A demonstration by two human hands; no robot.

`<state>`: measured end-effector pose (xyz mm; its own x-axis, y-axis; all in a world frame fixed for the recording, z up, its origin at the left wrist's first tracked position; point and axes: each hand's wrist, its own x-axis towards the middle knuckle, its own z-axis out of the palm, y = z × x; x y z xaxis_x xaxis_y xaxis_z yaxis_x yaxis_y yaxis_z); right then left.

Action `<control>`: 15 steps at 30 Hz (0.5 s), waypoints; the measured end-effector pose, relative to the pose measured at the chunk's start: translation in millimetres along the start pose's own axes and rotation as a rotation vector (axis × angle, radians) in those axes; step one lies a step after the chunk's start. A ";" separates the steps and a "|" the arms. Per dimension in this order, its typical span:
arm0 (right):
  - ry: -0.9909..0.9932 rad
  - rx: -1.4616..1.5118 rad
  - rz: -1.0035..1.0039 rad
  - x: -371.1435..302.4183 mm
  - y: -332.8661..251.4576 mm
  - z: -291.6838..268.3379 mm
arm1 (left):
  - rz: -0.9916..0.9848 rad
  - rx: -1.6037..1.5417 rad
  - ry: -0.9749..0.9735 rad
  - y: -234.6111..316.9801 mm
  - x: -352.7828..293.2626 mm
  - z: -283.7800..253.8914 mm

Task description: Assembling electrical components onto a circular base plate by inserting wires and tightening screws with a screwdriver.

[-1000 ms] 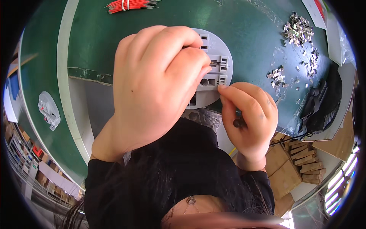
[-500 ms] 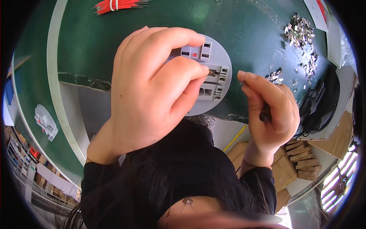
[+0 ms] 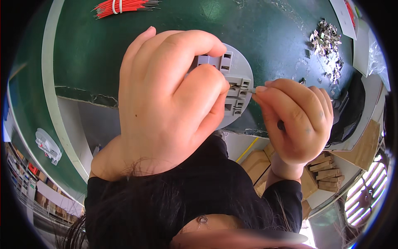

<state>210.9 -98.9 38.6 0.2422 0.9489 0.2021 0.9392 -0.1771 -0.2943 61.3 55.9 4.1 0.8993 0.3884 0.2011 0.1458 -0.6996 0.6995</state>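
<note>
At centre, the left hand (image 3: pixel 172 97) curls over a grey base (image 3: pixel 241 68), its hold unclear; right of centre, the right hand (image 3: pixel 298 118) pinches a thin metal piece (image 3: pixel 249 90), fingertips closed.

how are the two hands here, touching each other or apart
Apart: the head view shows part of the gray round base in the gap between left hand and right hand.

black top (image 3: pixel 186 178) | black sleeves (image 3: pixel 286 201) | fine pendant necklace (image 3: pixel 202 220) | bare hands (image 3: pixel 166 97)
</note>
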 end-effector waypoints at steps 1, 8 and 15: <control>-0.013 -0.019 -0.012 1.0 0.6 -2.8 | -0.002 0.001 0.002 0.3 0.5 0.3; -0.031 -0.092 -0.085 6.8 0.8 -5.5 | 0.003 0.005 0.022 -2.6 -0.3 2.4; -0.107 -0.196 -0.181 14.9 -4.8 -8.1 | 0.015 0.001 0.042 -3.3 -3.7 1.7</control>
<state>212.1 -86.1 50.6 0.0487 0.9900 0.1320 0.9965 -0.0392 -0.0739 58.2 55.8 -0.1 0.8832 0.4028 0.2403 0.1328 -0.7062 0.6955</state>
